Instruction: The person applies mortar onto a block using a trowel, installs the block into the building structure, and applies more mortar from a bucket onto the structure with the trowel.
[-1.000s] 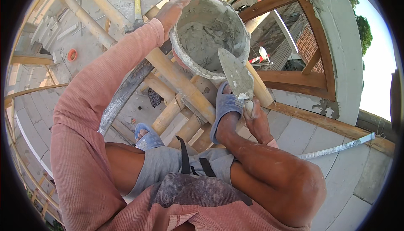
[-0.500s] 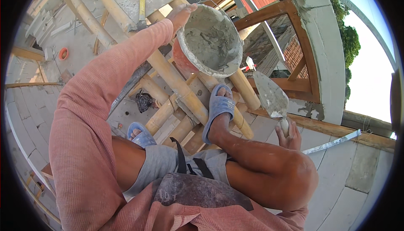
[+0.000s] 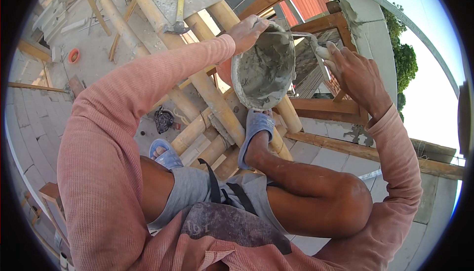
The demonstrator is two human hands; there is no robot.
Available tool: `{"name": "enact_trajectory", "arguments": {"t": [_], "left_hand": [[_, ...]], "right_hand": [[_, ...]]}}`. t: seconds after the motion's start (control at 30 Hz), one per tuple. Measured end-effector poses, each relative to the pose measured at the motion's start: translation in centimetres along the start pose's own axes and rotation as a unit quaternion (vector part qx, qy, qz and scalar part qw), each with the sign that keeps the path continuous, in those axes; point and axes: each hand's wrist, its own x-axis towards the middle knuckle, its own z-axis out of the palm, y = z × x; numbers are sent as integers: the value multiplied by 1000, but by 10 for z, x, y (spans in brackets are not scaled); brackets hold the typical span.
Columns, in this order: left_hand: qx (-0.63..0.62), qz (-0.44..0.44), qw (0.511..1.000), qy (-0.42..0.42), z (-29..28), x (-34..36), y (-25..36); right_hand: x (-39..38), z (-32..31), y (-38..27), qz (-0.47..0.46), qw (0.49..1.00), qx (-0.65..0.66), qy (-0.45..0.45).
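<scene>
My left hand (image 3: 248, 35) is closed on the far left part of the rim of an orange-red bucket (image 3: 224, 71), which is tilted so its mouth faces me. Grey wet mortar (image 3: 269, 66) coats the bucket's inner wall and lies in it. My right hand (image 3: 358, 76) is wrapped round the handle of a trowel (image 3: 322, 52). The trowel's metal neck reaches across the bucket's far right rim, and its blade is seen edge-on at the mouth. The bucket hangs just beyond my right sandal (image 3: 257, 127).
Bamboo poles (image 3: 212, 95) cross below my feet, with gaps between them. A hammer (image 3: 180, 9) with a yellow handle lies at the far side. A wooden frame (image 3: 328, 108) stands by a grey block wall (image 3: 373, 39) at right. A small orange ring-shaped thing (image 3: 74, 56) sits far left.
My right hand has risen from beside my right knee, bringing the trowel up to the bucket's rim. The bucket has shifted right and tipped further, with my left hand still on it.
</scene>
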Motion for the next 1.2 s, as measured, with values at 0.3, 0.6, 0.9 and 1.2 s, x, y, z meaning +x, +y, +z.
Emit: {"name": "enact_trajectory", "arguments": {"t": [0.3, 0.6, 0.9, 1.2], "left_hand": [[98, 41, 993, -50, 42, -14, 30], [159, 122, 978, -50, 36, -14, 26], [123, 95, 988, -3, 38, -14, 18], [119, 125, 984, 40, 16, -20, 4]], "right_hand": [[5, 20, -3, 49, 980, 17, -193], [-15, 46, -8, 66, 888, 173, -421], [-36, 51, -30, 260, 602, 522, -546], [-53, 85, -75, 276, 62, 799, -531]]}}
